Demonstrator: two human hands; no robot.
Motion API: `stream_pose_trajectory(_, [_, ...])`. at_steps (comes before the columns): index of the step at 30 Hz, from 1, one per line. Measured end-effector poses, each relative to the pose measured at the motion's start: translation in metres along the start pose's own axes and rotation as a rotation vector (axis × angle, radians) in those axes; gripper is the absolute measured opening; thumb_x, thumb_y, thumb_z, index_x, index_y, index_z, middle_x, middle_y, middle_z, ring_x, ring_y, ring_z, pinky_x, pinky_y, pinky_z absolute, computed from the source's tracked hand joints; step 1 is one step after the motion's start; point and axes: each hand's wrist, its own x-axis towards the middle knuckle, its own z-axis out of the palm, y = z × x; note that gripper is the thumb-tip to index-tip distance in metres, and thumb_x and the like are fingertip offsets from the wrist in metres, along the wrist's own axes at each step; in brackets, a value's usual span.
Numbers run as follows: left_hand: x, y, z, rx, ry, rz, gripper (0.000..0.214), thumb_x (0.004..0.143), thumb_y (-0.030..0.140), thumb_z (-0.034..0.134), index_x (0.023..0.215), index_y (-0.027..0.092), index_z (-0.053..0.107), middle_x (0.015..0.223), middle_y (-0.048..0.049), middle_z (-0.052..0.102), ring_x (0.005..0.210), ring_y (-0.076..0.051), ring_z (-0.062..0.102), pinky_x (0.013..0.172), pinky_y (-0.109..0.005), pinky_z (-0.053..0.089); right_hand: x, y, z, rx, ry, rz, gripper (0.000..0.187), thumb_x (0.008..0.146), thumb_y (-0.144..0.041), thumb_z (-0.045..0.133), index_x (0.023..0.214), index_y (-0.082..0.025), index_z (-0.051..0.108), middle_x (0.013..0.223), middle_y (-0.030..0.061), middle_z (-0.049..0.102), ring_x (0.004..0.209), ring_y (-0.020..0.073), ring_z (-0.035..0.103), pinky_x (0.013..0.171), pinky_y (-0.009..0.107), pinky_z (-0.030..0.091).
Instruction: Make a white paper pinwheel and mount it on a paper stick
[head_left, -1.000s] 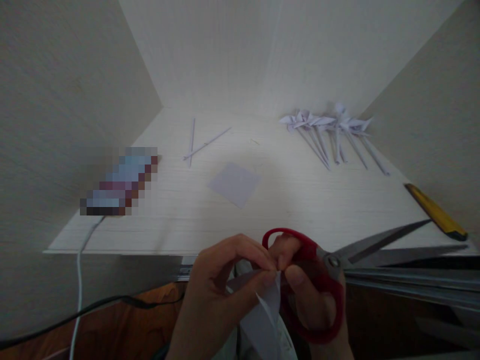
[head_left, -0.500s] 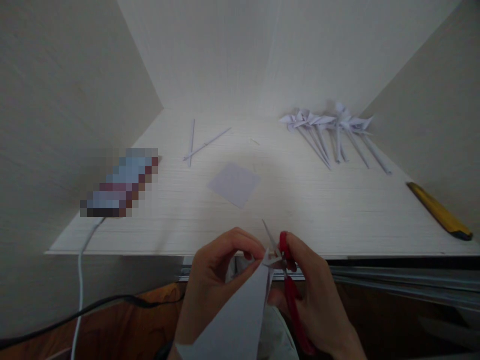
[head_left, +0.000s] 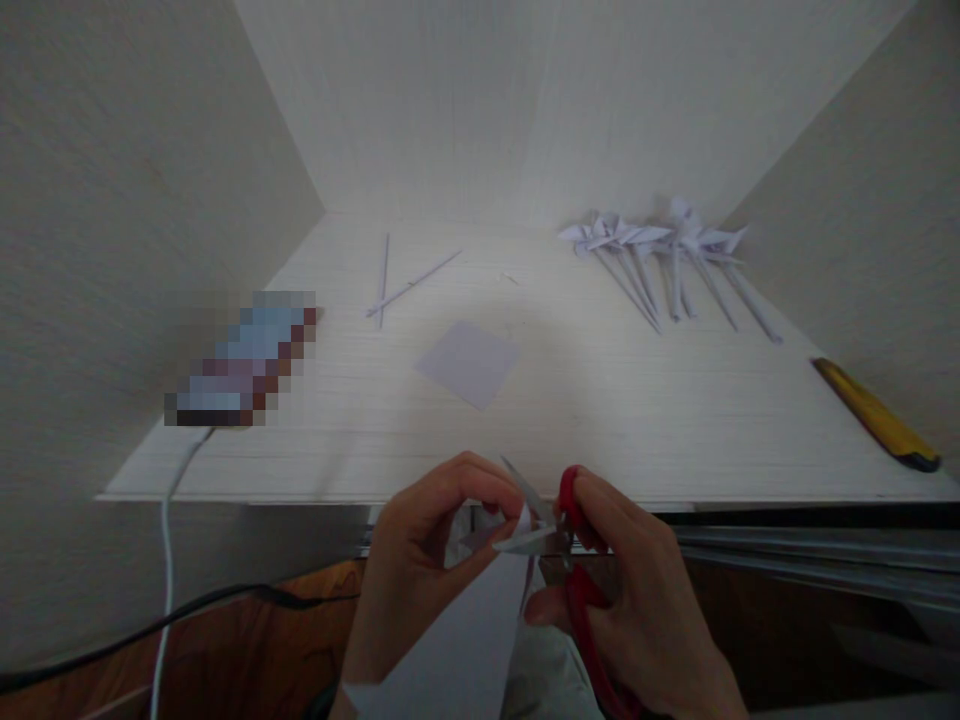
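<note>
My left hand (head_left: pixel 439 535) pinches a folded sheet of white paper (head_left: pixel 469 640) near its top corner, just past the table's front edge. The sheet hangs down over my lap. In my right hand (head_left: pixel 634 565) are red-handled scissors (head_left: pixel 571 500), my fingers through the loops. Their blades are parted, one above and one below the paper's upper corner, close to my left fingertips. On the table in front lies a separate square of white paper (head_left: pixel 469 363), turned like a diamond.
Two thin rolled paper sticks (head_left: pixel 420 280) cross at the back left. Several paper pinwheels on sticks (head_left: pixel 652 250) lie at the back right. A yellow utility knife (head_left: pixel 874 412) rests by the right wall. A blurred-out phone (head_left: pixel 244 360) with a white cable (head_left: pixel 166 580) is at left.
The scissor blades have moved left over the paper's corner, nearer my left fingertips. My left hand keeps its pinch on the sheet.
</note>
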Motion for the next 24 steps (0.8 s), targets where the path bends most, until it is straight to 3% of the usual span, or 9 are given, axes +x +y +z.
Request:
stream_pose_trajectory(5, [-0.002, 0.004, 0.001, -0.008, 0.002, -0.004, 0.010, 0.071, 0.011, 0.075, 0.066, 0.019, 0.070, 0.068, -0.0012, 0.063, 0.067, -0.015, 0.059, 0.060, -0.022, 0.046, -0.009, 0.001, 0.003, 0.075, 0.018, 0.007, 0.031, 0.057, -0.013, 0.069, 0.078, -0.023, 0.047, 0.065, -0.0024, 0.055, 0.051, 0.0146, 0.048, 0.046, 0.024, 0.041])
stream_pose_trajectory(9, [-0.002, 0.006, 0.005, -0.072, 0.034, -0.016, 0.011, 0.065, 0.014, 0.080, 0.063, 0.019, 0.070, 0.065, -0.0013, 0.063, 0.064, -0.015, 0.058, 0.056, -0.022, 0.046, -0.016, 0.001, 0.006, 0.063, 0.084, 0.014, 0.037, 0.058, -0.015, 0.070, 0.091, -0.023, 0.055, 0.085, 0.0043, 0.067, 0.068, 0.0222, 0.063, 0.060, 0.030, 0.051])
stream_pose_trajectory(12, [-0.003, 0.002, 0.005, -0.101, 0.077, 0.008, 0.011, 0.070, 0.018, 0.077, 0.061, 0.019, 0.069, 0.064, -0.0030, 0.064, 0.059, -0.015, 0.058, 0.054, -0.024, 0.046, -0.012, -0.003, 0.005, 0.065, 0.044, 0.012, 0.028, 0.061, -0.018, 0.072, 0.079, -0.022, 0.052, 0.069, -0.0008, 0.061, 0.054, 0.0164, 0.055, 0.048, 0.025, 0.043])
stream_pose_trajectory(14, [-0.005, -0.001, 0.004, -0.112, 0.091, 0.029, 0.012, 0.070, 0.022, 0.078, 0.062, 0.019, 0.070, 0.065, -0.0036, 0.065, 0.059, -0.016, 0.058, 0.055, -0.025, 0.047, -0.007, -0.005, 0.004, 0.082, 0.005, 0.005, 0.032, 0.066, -0.022, 0.073, 0.067, -0.023, 0.042, 0.056, -0.0056, 0.050, 0.045, 0.0119, 0.045, 0.041, 0.022, 0.034])
stream_pose_trajectory(16, [-0.006, -0.003, 0.003, -0.118, 0.089, 0.030, 0.013, 0.068, 0.024, 0.081, 0.063, 0.018, 0.070, 0.064, -0.0034, 0.065, 0.060, -0.016, 0.059, 0.056, -0.025, 0.048, -0.004, -0.006, 0.004, 0.099, 0.008, -0.004, 0.035, 0.074, -0.033, 0.073, 0.066, -0.023, 0.040, 0.055, -0.0060, 0.048, 0.044, 0.0115, 0.045, 0.040, 0.022, 0.033])
stream_pose_trajectory(18, [-0.007, -0.002, 0.003, -0.116, 0.088, -0.005, 0.012, 0.067, 0.021, 0.082, 0.064, 0.018, 0.070, 0.064, -0.0025, 0.065, 0.062, -0.016, 0.060, 0.056, -0.023, 0.049, -0.006, -0.004, 0.004, 0.107, 0.063, -0.022, 0.034, 0.082, -0.050, 0.066, 0.075, -0.023, 0.048, 0.065, -0.0018, 0.058, 0.052, 0.0147, 0.054, 0.045, 0.023, 0.041])
stream_pose_trajectory(20, [-0.010, -0.002, 0.004, -0.122, 0.095, -0.049, 0.011, 0.069, 0.016, 0.079, 0.065, 0.018, 0.070, 0.067, -0.0018, 0.066, 0.065, -0.015, 0.061, 0.059, -0.022, 0.049, -0.012, 0.001, 0.005, 0.129, 0.093, -0.037, 0.044, 0.085, -0.067, 0.053, 0.089, -0.023, 0.053, 0.078, 0.0033, 0.064, 0.064, 0.0186, 0.061, 0.053, 0.025, 0.048])
stream_pose_trajectory(24, [-0.015, -0.002, 0.006, -0.138, 0.098, -0.124, 0.009, 0.076, 0.014, 0.073, 0.070, 0.018, 0.068, 0.073, -0.0017, 0.069, 0.066, -0.014, 0.063, 0.060, -0.022, 0.050, -0.028, 0.014, 0.009, 0.208, 0.036, 0.038, 0.065, 0.082, -0.077, 0.041, 0.117, -0.024, 0.054, 0.089, 0.0068, 0.065, 0.073, 0.0219, 0.062, 0.065, 0.031, 0.051])
